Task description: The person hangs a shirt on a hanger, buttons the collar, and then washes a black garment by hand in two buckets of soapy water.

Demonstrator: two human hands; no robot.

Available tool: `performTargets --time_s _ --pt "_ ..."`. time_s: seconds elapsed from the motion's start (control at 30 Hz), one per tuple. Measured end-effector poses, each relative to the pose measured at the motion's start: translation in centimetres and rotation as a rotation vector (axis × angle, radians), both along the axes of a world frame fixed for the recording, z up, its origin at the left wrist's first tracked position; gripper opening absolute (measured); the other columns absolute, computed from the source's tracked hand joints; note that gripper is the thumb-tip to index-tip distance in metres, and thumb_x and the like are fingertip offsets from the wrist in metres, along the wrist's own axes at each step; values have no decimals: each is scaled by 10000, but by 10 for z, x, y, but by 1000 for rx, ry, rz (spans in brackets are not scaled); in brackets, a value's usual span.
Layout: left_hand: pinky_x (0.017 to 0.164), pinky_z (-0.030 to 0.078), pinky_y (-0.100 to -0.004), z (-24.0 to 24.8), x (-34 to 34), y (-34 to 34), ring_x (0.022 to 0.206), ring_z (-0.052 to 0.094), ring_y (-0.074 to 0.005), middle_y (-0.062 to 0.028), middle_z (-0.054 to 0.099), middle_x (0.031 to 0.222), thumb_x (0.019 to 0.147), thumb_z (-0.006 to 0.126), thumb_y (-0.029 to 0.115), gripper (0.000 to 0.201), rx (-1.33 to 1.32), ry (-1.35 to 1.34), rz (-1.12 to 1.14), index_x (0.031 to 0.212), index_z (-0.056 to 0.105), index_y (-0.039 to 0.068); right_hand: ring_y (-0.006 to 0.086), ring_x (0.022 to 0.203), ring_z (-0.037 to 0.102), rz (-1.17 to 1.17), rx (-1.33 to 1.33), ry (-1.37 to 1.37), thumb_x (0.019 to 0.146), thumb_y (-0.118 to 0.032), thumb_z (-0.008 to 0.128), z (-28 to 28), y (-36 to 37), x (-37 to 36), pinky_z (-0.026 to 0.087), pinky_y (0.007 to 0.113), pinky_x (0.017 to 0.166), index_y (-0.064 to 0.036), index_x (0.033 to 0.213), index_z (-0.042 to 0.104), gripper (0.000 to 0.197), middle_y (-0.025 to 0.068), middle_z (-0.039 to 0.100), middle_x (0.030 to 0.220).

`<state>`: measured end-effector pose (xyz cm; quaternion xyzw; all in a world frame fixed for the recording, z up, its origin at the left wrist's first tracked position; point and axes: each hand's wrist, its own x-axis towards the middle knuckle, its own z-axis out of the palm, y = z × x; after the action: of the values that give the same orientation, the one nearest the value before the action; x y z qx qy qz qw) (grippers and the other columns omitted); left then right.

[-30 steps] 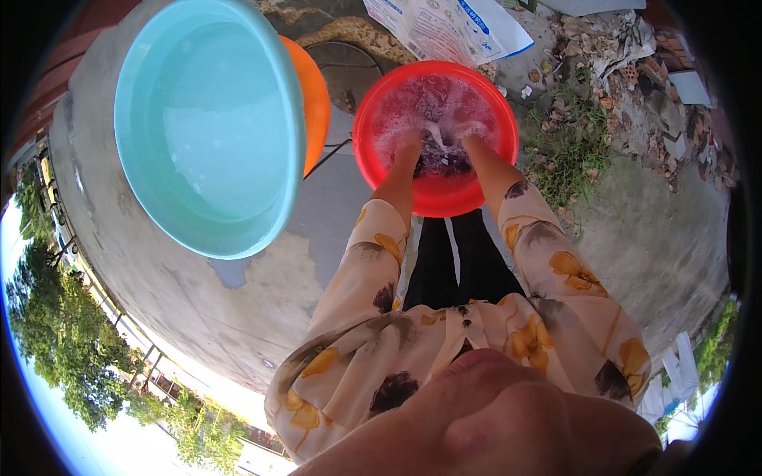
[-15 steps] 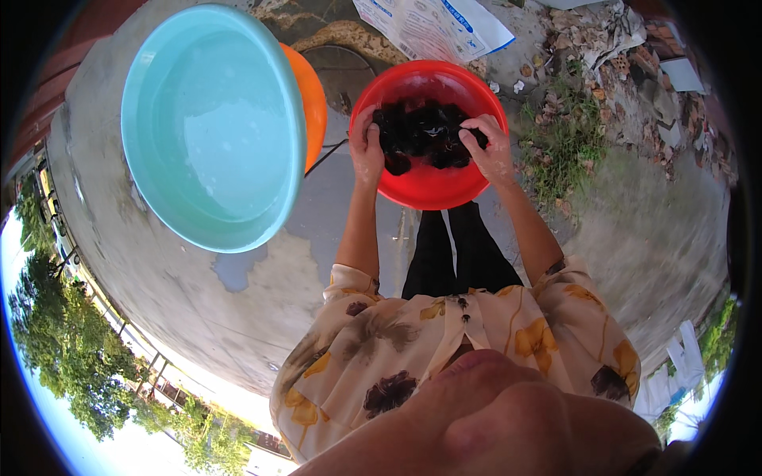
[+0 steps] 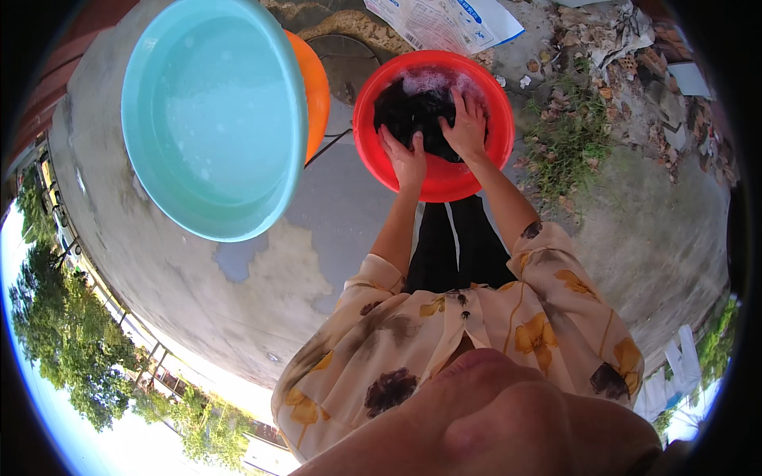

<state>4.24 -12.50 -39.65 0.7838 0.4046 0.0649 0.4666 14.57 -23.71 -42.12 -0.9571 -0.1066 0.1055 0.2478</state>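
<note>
A red basin [image 3: 361,135] holds dark, wet cloth [image 3: 429,107] lying in water, with pale suds along its far and right side. My left hand [image 3: 405,163] reaches over the near rim, its thumb and fingers apart and touching the near edge of the cloth. Farther in and to the right, my right hand [image 3: 467,129] presses on the cloth with its fingers spread and pointing away from me. Some fingertips are hidden in the cloth or the suds. Neither hand lifts any cloth.
On the left, a large light-blue basin [image 3: 298,103] of water overlaps an orange one [image 3: 319,95]. A printed white sack [image 3: 452,24] lies beyond the red basin. Grass [image 3: 567,147] and rubble [image 3: 655,103] border the concrete floor [image 3: 635,214] on the right.
Both hands have come from the basin's sides in toward the middle and near part of the cloth. The cloth, bunched and raised before, now lies lower and flatter. Suds show more.
</note>
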Motion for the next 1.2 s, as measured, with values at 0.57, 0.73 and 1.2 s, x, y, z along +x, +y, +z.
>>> performTargets --time_s 0.57,0.73,1.2 --pt "767 536 -345 5 77 60 887 678 -221 -108 713 981 904 688 322 377 -831 93 265 1148 678 36 206 937 676 -311 672 446 902 -132 670 42 -57 36 506 334 870 -46 1159 687 271 118 723 1016" --pt "785 528 -352 25 25 77 854 667 -209 -85 710 954 871 710 65 226 -134 -201 12 1083 687 -10 305 909 675 -162 578 92 940 -105 650 134 -40 35 510 340 830 -48 1113 697 188 153 704 1001" --pt "1077 377 -488 57 19 17 1286 434 -398 -192 452 1404 652 627 -89 724 231 -84 -259 1338 582 136 301 1168 572 -25 381 -94 960 -118 613 53 -14 12 434 437 1005 -180 1326 632 371 93 645 1232"
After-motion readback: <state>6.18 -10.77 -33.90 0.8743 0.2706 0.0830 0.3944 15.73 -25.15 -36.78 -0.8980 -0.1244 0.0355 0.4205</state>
